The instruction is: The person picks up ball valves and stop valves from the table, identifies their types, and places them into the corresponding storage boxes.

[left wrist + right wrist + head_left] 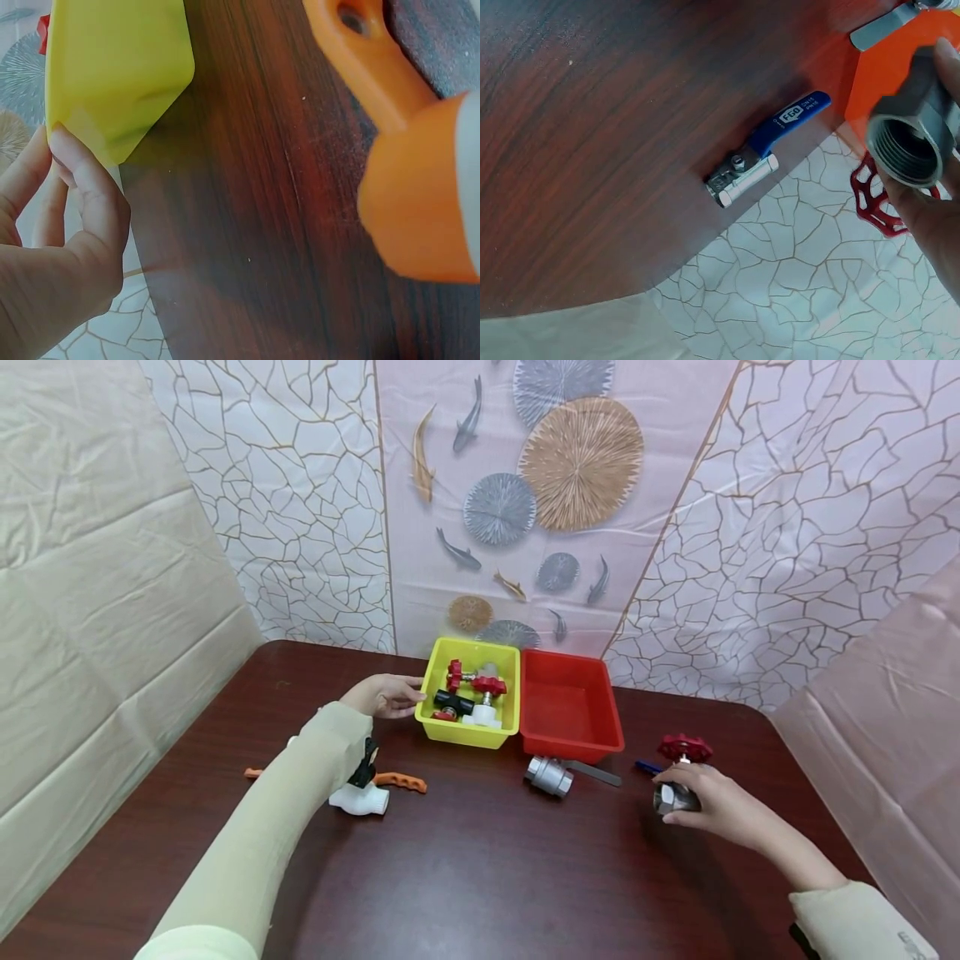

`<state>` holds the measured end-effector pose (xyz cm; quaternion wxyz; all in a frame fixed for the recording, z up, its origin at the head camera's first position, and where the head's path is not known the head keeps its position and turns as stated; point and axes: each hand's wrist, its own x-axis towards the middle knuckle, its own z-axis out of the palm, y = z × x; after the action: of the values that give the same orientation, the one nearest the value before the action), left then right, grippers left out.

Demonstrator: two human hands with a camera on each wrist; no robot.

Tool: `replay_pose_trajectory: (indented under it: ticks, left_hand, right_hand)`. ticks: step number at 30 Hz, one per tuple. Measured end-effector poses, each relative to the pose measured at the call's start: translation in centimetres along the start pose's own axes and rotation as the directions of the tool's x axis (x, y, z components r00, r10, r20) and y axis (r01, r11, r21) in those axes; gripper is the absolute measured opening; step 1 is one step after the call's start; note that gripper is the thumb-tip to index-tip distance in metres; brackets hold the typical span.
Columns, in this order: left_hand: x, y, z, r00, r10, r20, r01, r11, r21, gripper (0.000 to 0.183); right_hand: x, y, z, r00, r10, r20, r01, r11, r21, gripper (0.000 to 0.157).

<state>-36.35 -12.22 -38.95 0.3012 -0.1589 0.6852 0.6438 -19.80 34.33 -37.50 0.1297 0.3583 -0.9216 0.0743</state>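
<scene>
My left hand (390, 695) is at the left rim of a yellow bin (468, 737). In the left wrist view its thumb and fingers pinch the edge of the yellow wall. Inside that bin lie valves with red handwheels, among them a black one (453, 702) and a white one (483, 716). Toward the right of the table, my right hand (716, 803) grips a metal gate valve (906, 146), its threaded opening showing in the right wrist view. A red handwheel (685, 747) sticks out beyond the fingers. A small ball valve with a blue lever (787, 124) lies close by, mostly hidden in the head view.
A red bin (566, 746) stands against the yellow bin's right side. In front of it lies a steel ball valve (550, 777) with a grey lever. White valves (360, 799) with orange handles (401, 782) lie under the left forearm, partly covered. Patterned cloth (315, 527) borders the table's back.
</scene>
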Motion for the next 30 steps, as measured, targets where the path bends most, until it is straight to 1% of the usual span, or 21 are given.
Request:
replay_pose_trajectory:
  ticks: [6, 10, 14, 16, 19, 21, 26, 30]
  left_hand:
    - [-0.1, 0.0, 0.1, 1.0, 0.011, -0.007, -0.011, 1.0, -0.014, 0.061]
    - [0.0, 0.0, 0.2, 1.0, 0.008, -0.019, -0.009, 1.0, -0.015, 0.06]
    - [0.1, -0.1, 0.2, 0.999, 0.007, -0.033, -0.008, 1.0, -0.022, 0.06]
    - [0.1, -0.1, 0.2, 0.999, 0.007, -0.035, -0.008, 1.0, -0.025, 0.06]
    - [0.0, -0.1, 0.2, 0.999, 0.008, -0.041, -0.01, 1.0, -0.029, 0.06]
    - [-0.1, -0.1, 0.1, 0.999, 0.01, -0.041, -0.01, 1.0, -0.017, 0.06]
    - [-0.4, -0.1, 0.3, 0.999, 0.028, -0.032, -0.027, 0.998, 0.055, 0.058]
    - [-0.6, -0.1, 0.4, 0.999, 0.028, -0.036, -0.027, 0.998, 0.051, 0.057]
  right_hand:
    - [1.0, -0.8, -0.4, 0.997, 0.074, -0.038, -0.076, 0.996, -0.039, 0.045]
    - [1.8, -1.3, -1.0, 0.988, 0.154, -0.011, -0.154, 0.988, -0.025, 0.041]
    - [2.5, -1.5, -1.4, 0.979, 0.204, -0.003, -0.204, 0.979, -0.011, 0.038]
    - [2.8, -1.5, -1.6, 0.978, 0.209, -0.011, -0.209, 0.978, -0.008, 0.037]
    - [3.5, -1.6, -1.8, 0.978, 0.21, 0.006, -0.21, 0.978, -0.011, 0.037]
    - [3.9, -1.6, -1.9, 0.979, 0.201, 0.01, -0.201, 0.979, -0.016, 0.036]
    - [5.1, -1.8, -2.0, 0.986, 0.168, 0.005, -0.168, 0.985, -0.041, 0.036]
    - [6.1, -2.1, -1.9, 0.987, 0.162, -0.003, -0.162, 0.986, -0.033, 0.036]
